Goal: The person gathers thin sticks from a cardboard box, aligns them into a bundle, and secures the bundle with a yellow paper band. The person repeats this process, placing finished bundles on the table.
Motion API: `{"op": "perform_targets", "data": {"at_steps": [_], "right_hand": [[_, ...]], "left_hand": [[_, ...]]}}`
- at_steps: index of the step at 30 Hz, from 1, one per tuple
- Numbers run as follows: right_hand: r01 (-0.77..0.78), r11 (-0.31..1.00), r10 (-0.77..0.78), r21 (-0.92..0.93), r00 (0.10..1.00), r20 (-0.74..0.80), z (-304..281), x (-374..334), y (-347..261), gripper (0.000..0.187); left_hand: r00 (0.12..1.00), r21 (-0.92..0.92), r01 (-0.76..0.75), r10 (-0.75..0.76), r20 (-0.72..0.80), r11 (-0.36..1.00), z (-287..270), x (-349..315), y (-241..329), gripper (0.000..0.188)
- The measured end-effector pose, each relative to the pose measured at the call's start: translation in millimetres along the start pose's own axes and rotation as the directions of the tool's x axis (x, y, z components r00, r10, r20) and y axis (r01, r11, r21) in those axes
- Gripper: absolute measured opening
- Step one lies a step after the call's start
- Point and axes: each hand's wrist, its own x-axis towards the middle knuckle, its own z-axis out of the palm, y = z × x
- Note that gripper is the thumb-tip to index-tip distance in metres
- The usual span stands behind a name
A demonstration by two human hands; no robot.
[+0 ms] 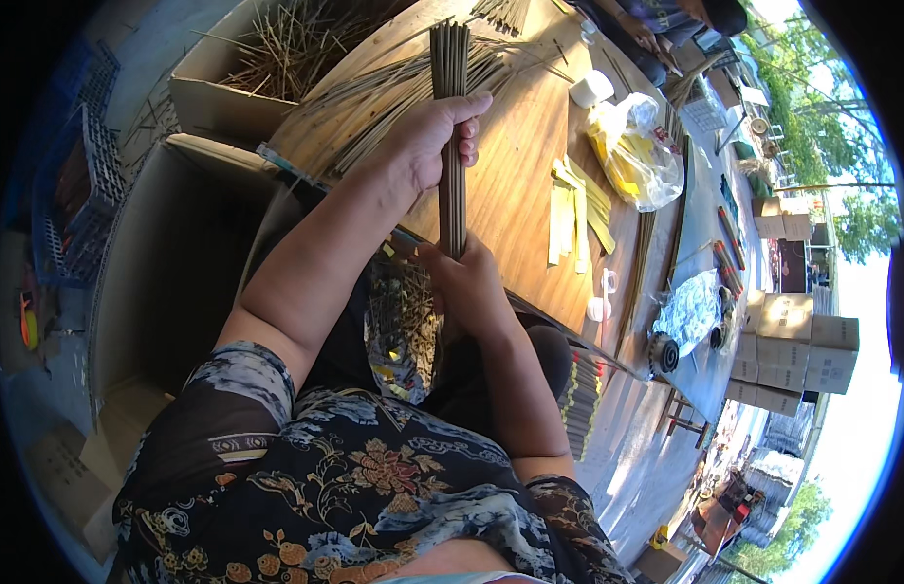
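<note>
A tight bundle of thin brown sticks, which look like incense sticks (453, 200), stands nearly upright in front of me over the table's near edge. My left hand (440, 134) is wrapped round its upper half, thumb across the front. Lower down, my right hand (465, 281) closes round the bottom end, which its fingers partly hide. Behind the bundle, many loose sticks (374, 109) lie spread on the wooden table (515, 146). To the right of my hands lie several yellow paper strips (578, 209).
Cardboard boxes (179, 219) stand at the left, one holding tangled sticks (291, 54). A clear plastic bag (639, 156) with yellow pieces and a white roll (591, 90) sit on the table. Another person (656, 29) is at the far side. Stacked cartons (788, 346) stand right.
</note>
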Motion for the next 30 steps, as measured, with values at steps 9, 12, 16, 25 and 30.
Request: {"op": "perform_targets", "data": {"at_steps": [9,12,16,25,30], "right_hand": [[0.031,0.942,-0.097,-0.335,0.978,-0.182,4,5,10,0.019],[-0.166,0.936,0.08,0.309,0.959,0.272,-9,-11,-10,0.023],[-0.017,0.98,-0.006,0.2,0.993,0.115,-3,-9,-1,0.019],[-0.168,0.956,0.098,0.242,0.956,0.275,-11,-14,-11,0.025],[0.208,0.788,-0.379,-0.579,0.905,-0.192,7,1,9,0.022]], "left_hand": [[0.984,0.08,-0.073,0.085,-0.156,0.994,4,0,-3,0.025],[0.995,-0.1,0.007,0.004,0.101,0.995,1,-1,4,0.025],[0.999,0.011,-0.043,0.043,0.012,0.999,2,-1,3,0.024],[0.997,-0.131,-0.058,0.064,0.048,0.99,-9,1,15,0.023],[0.964,0.046,-0.095,0.103,-0.244,0.994,-6,1,15,0.022]]}}
